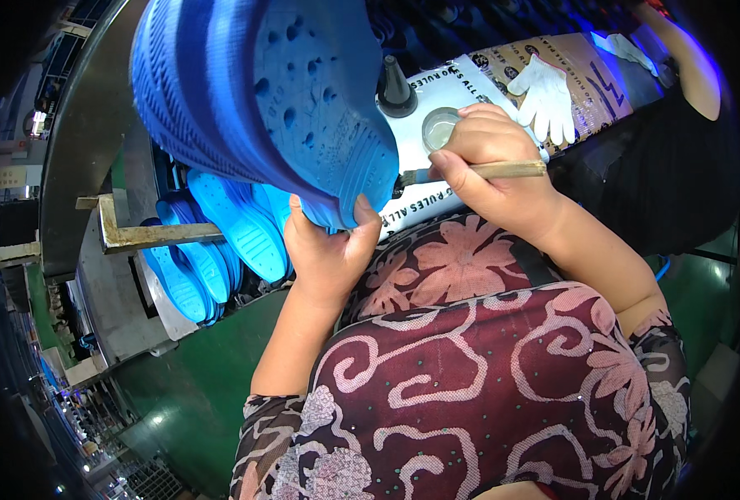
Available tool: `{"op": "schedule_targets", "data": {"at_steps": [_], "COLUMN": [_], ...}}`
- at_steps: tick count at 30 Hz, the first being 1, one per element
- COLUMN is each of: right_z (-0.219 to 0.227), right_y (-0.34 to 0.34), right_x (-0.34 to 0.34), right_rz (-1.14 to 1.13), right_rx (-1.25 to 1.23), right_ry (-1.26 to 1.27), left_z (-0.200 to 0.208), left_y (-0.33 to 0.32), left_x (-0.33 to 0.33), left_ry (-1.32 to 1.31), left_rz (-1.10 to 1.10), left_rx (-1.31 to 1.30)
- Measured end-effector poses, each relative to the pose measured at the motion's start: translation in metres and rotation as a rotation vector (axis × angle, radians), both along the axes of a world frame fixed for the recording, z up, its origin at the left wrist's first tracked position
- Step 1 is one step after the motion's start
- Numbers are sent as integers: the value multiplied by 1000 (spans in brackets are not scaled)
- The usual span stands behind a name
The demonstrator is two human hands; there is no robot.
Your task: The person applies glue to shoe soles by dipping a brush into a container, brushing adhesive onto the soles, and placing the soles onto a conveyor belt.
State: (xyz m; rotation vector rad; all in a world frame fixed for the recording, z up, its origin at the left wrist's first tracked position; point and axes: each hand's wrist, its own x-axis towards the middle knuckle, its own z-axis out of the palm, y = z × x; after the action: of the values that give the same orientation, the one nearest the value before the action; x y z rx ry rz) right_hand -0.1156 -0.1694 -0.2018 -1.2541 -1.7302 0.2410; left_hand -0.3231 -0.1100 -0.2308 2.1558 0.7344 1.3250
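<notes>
My left hand (328, 250) grips the near end of a large blue foam shoe sole (320, 108), thumb over its edge. The sole is tilted up, with small round holes in its inner face and ridges along its side. In my right hand (499, 171) is a brush (507, 170) with a pale wooden handle, pinched between thumb and fingers. Its dark bristles sit right by the sole's edge; I cannot tell whether they touch. A small clear cup (441, 131) with pale contents stands against my right fingers; whether they hold it is unclear.
A dark cone-shaped bottle (396, 87) stands on a white printed sheet (420, 212). Beyond lies a white glove (545, 98) on brown printed wrapping. Several blue soles (240, 225) are stacked at left, behind a metal bar (153, 237). Another person's arm (691, 67) shows at far right.
</notes>
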Motion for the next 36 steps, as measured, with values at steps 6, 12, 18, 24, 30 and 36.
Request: {"op": "schedule_targets", "data": {"at_steps": [6,12,18,24,30,36], "right_z": [0,-4,-6,-4,-2,-3], "right_y": [-2,-3,-4,-6,-13,-7], "right_x": [2,-5,-1,-9,-1,-9], "right_rz": [-60,46,24,42,23,-1], "right_rx": [44,84,23,76,-41,39], "right_ry": [-31,20,100,52,34,-63], "left_z": [-4,-8,-17,-19,-16,-17], "left_y": [-1,0,3,4,-2,0], "left_x": [-3,2,3,5,-4,-5], "left_ry": [15,-52,-44,-94,-9,62], "left_rz": [21,18,17,-4,-22,3], "left_rx": [21,8,107,132,121,164]}}
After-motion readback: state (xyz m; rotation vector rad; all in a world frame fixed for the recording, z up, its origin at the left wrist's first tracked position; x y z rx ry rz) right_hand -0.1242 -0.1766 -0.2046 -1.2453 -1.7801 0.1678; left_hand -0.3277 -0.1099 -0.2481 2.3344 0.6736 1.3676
